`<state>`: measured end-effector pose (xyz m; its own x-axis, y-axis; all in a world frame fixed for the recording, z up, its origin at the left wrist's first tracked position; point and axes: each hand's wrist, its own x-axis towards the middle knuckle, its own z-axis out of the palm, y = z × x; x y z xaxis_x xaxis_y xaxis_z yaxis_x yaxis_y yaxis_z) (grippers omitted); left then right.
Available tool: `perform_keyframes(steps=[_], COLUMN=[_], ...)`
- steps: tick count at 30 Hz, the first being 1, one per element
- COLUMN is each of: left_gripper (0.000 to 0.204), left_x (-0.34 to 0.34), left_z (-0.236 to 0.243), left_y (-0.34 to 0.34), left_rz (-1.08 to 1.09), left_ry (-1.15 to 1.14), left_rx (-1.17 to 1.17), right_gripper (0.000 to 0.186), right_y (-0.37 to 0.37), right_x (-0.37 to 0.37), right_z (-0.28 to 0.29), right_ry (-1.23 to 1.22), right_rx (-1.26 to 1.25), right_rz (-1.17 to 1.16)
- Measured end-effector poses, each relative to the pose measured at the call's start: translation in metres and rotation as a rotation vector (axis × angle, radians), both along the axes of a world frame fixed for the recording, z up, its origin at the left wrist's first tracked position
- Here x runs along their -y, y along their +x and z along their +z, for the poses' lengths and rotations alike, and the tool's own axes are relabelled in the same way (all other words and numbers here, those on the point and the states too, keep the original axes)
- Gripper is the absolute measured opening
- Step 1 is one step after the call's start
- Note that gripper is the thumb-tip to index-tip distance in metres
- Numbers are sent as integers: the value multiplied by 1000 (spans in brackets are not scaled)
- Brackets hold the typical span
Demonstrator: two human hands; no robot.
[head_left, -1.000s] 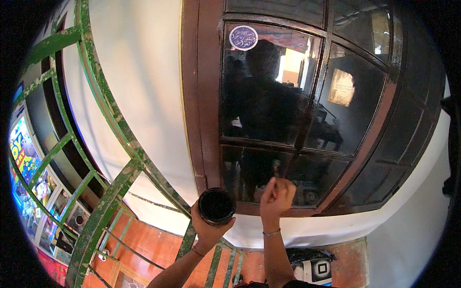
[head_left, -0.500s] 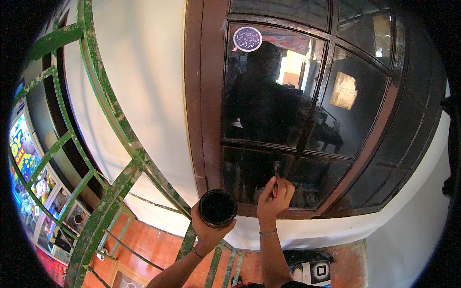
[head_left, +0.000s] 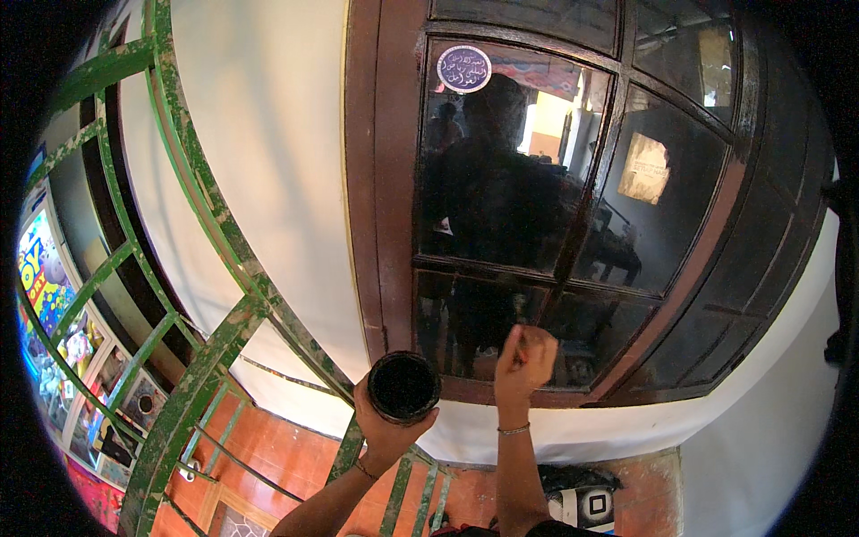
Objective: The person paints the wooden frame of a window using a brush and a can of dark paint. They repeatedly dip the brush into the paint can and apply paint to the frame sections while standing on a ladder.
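Note:
My left hand (head_left: 386, 438) is wrapped around a round pot (head_left: 407, 418) of very dark liquid, held with its mouth facing up, below the lower left of the window. In my right hand (head_left: 526, 362), raised in front of the low glass panes, the fingers are closed around a small paintbrush (head_left: 521, 356). Motion blurs these fingers, and most of the brush is hard to make out. Behind both hands stands a brown wooden window (head_left: 380, 179) with dark, glossy bars between its panes. A round sticker (head_left: 464, 69) and a torn paper (head_left: 644, 168) are on the glass.
Green metal scaffolding (head_left: 192, 376) with worn paint rises on my left, beside the cream wall (head_left: 259, 107). Orange floor tiles (head_left: 286, 456) lie below. Near my right forearm, a black and white object (head_left: 586, 506) rests at floor level. Colourful posters (head_left: 54, 295) show far left.
My right hand has shifted slightly right, and its wrist has turned, so the brush tip shows less clearly. The left hand with the pot has barely moved.

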<state>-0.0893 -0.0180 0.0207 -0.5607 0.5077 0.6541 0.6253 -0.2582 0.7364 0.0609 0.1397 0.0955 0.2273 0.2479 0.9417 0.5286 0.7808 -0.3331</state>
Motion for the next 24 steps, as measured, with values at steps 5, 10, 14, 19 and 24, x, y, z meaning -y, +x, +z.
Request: perform_keyframes(steps=[5, 10, 14, 19, 24], left_gripper=[110, 110, 111, 115, 115], left_x=[-1, 1, -1, 4, 6], left_z=[3, 3, -2, -9, -6], left_y=[2, 3, 2, 5, 6], left_rz=[-13, 27, 27, 84, 104], left_ry=[13, -1, 16, -3, -6], left_rx=[13, -8, -28, -38, -66], right_gripper=[11, 14, 15, 17, 14], right_y=[26, -1, -31, -51, -52], right_x=[1, 4, 7, 24, 27], right_z=[2, 4, 11, 16, 18], right_ry=[-73, -92, -14, 7, 33], right_rx=[-129, -87, 23, 68, 152], right_rz=[-134, -79, -25, 136, 264])
